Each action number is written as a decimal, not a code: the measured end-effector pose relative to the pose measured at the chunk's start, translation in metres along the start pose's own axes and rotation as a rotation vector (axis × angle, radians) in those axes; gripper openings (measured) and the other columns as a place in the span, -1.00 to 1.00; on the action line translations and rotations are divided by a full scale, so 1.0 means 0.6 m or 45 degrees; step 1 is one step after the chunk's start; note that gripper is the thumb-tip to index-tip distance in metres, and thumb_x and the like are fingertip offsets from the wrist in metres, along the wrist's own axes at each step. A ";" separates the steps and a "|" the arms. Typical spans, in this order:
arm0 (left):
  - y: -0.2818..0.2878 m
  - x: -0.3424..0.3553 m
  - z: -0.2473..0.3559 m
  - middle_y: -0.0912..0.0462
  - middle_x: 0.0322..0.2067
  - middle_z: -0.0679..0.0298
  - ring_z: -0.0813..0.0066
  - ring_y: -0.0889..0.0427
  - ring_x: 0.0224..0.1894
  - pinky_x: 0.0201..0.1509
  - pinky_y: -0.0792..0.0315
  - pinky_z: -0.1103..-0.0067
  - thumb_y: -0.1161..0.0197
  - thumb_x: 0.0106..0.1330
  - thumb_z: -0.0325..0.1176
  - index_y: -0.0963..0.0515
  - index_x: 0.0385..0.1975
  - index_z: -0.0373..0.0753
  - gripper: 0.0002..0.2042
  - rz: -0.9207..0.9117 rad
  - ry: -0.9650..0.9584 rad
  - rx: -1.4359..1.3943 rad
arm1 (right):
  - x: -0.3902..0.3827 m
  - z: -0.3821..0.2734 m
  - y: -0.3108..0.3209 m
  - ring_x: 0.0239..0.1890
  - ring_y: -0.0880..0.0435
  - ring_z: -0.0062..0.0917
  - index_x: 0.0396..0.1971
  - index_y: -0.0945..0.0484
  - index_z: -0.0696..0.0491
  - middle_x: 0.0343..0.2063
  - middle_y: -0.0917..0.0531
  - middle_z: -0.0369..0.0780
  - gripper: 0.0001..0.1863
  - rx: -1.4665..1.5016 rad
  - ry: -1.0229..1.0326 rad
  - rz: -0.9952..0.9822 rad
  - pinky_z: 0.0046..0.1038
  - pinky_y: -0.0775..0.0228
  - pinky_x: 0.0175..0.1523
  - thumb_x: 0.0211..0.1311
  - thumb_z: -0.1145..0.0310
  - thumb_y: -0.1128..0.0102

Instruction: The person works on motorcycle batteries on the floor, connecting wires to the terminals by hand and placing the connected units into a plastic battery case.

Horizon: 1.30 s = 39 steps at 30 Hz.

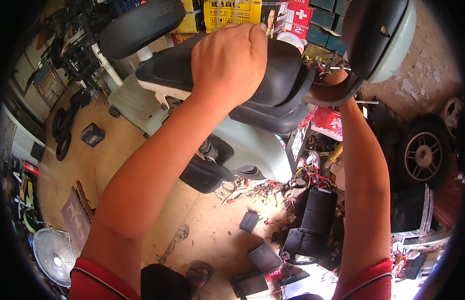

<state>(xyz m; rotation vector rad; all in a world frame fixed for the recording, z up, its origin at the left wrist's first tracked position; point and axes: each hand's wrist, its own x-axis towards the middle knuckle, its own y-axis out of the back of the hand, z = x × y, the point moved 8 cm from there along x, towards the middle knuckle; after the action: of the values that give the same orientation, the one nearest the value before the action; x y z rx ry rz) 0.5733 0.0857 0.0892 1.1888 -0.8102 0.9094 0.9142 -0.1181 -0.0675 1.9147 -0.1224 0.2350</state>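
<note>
A pale green electric scooter (252, 145) stands in front of me, its rear toward the right. My left hand (230, 62) lies across its black seat (280, 67), back of the hand up. The fingers bend over the seat's far side, where their tips are hidden. My right hand (336, 77) reaches behind the dark curved grab bar (337, 95) at the scooter's rear. That bar covers most of the hand, so its fingers do not show. Small metal parts and wires lie close to it. Above it rises a padded black backrest (375, 35) with a pale green shell.
Yellow cartons (227, 15) and red boxes (298, 15) are stacked behind the scooter. Loose wires and scraps (262, 190) litter the floor below it. A wheel (422, 155) stands at the right; a white fan (56, 255) is at the lower left.
</note>
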 end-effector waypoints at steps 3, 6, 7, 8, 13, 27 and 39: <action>0.001 0.000 0.004 -0.66 -0.48 0.05 -0.04 -0.62 -0.35 -0.21 -0.48 0.16 0.06 0.42 -0.23 -0.56 -0.57 -0.28 -0.62 -0.003 0.023 -0.024 | -0.016 0.028 0.011 0.20 -0.59 -0.38 0.09 -0.63 -0.19 0.09 -0.66 -0.28 -0.41 0.066 -0.150 0.007 -0.27 -0.37 0.21 0.20 -0.24 -0.09; -0.012 -0.002 -0.010 -0.67 -0.29 0.02 -0.14 -0.58 -0.19 -0.10 -0.44 0.18 0.04 0.43 -0.13 -0.62 -0.36 -0.27 -0.63 -0.180 0.137 0.011 | -0.033 0.019 0.019 0.20 -0.60 -0.39 0.07 -0.65 -0.18 0.11 -0.65 -0.27 -0.42 -0.077 -0.128 0.069 -0.25 -0.34 0.23 0.20 -0.24 -0.10; -0.013 -0.003 -0.011 -0.67 -0.30 0.02 -0.15 -0.57 -0.20 -0.10 -0.43 0.17 0.05 0.44 -0.13 -0.61 -0.37 -0.27 -0.63 -0.147 0.127 0.017 | -0.045 0.019 0.024 0.19 -0.60 -0.39 0.07 -0.65 -0.17 0.11 -0.65 -0.26 -0.42 -0.072 -0.136 0.086 -0.25 -0.35 0.22 0.20 -0.23 -0.11; -0.010 -0.003 -0.013 -0.67 -0.30 0.02 -0.15 -0.57 -0.20 -0.10 -0.43 0.15 0.06 0.44 -0.12 -0.60 -0.39 -0.26 -0.62 -0.113 0.118 0.031 | -0.056 0.015 0.027 0.18 -0.61 -0.39 0.06 -0.65 -0.16 0.11 -0.65 -0.26 -0.43 -0.062 -0.141 0.100 -0.24 -0.35 0.21 0.20 -0.22 -0.11; -0.009 -0.010 -0.023 -0.66 -0.34 0.01 -0.17 -0.57 -0.23 -0.11 -0.43 0.13 0.08 0.44 -0.10 -0.59 -0.40 -0.27 -0.61 -0.100 0.116 0.030 | -0.122 0.005 0.027 0.09 -0.66 -0.27 -0.04 -0.69 -0.10 0.01 -0.69 -0.14 -0.48 -0.019 0.045 0.168 -0.12 -0.35 0.20 0.26 -0.17 -0.05; -0.001 -0.008 -0.020 -0.65 -0.34 0.01 -0.18 -0.56 -0.22 -0.11 -0.43 0.13 0.07 0.44 -0.09 -0.59 -0.40 -0.22 -0.62 -0.066 0.142 -0.019 | -0.141 -0.016 0.209 -0.26 -0.74 -0.17 -0.30 -0.71 0.22 -0.40 -0.74 -0.01 -0.53 0.570 0.401 0.378 -0.24 -0.51 -0.12 0.23 0.05 -0.14; 0.029 -0.007 0.001 -0.68 -0.29 0.01 -0.15 -0.60 -0.20 -0.10 -0.45 0.13 0.08 0.45 -0.12 -0.61 -0.35 -0.26 -0.61 -0.029 0.099 -0.054 | -0.703 0.194 0.424 -0.54 -0.45 -0.76 0.05 -0.51 0.15 -0.53 -0.50 -0.35 -0.72 1.416 0.237 0.903 -0.72 -0.34 -0.39 0.51 0.30 -0.05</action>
<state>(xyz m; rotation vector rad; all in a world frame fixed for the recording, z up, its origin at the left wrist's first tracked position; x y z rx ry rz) 0.5559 0.0867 0.0928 1.1171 -0.7491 0.9102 0.4649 -0.3279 0.0327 2.8568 -0.6561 1.1417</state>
